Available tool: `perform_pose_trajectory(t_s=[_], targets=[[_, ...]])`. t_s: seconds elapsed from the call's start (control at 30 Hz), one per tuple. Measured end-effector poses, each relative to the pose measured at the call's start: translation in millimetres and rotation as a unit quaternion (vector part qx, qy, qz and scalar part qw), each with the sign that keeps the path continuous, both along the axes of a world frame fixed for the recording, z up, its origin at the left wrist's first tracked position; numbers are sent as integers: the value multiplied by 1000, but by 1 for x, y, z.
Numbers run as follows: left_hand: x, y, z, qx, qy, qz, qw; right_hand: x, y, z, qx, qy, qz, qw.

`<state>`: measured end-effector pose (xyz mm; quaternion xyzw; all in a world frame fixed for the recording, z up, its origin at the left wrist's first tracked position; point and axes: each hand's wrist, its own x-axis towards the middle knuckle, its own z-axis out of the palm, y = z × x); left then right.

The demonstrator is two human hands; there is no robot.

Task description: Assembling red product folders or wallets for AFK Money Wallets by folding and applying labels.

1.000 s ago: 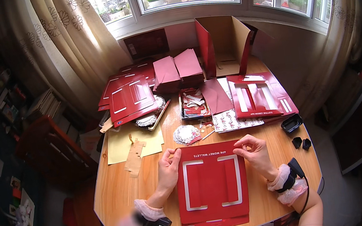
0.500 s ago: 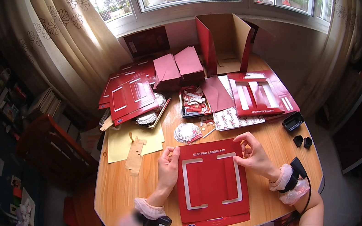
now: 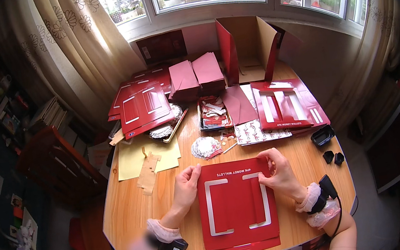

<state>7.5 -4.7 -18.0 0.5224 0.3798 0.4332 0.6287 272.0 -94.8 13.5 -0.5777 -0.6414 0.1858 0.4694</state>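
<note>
Wood-grained tabletop is seen, with a red card panel held at its near side. Its upper left corner is pinched by the left hand; its upper right is touched by the curled right hand, whether gripped cannot be told. Light, bendable handling is expected; solid margins are best grasped, since slots may crease. Forward room is limited by round paper pieces, then pink envelopes.

Yellow paper on wooden table.

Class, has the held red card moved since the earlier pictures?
Yes, the red card has shifted slightly right and toward the near edge of the tabletop.
</note>
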Motion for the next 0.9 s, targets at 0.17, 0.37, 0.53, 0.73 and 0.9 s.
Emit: perform_pose_trajectory(t_s=[0.17,0.37,0.53,0.73,0.9], targets=[[3,0,-1,-30,-42,-5,999,1,-2,-3,-35,10,-11,999],[-1,2,-8,-33,-45,-18,998,2,0,-2,-32,-3,-11,999],[1,0,-1,-49,-75,-17,996,2,1,0,-23,1,-9,1000],[5,-6,23,-50,-31,-65,996,1,-1,0,-21,16,-5,1000],[4,-11,32,36,10,-80,996,-4,-1,5,-7,24,8,1000]])
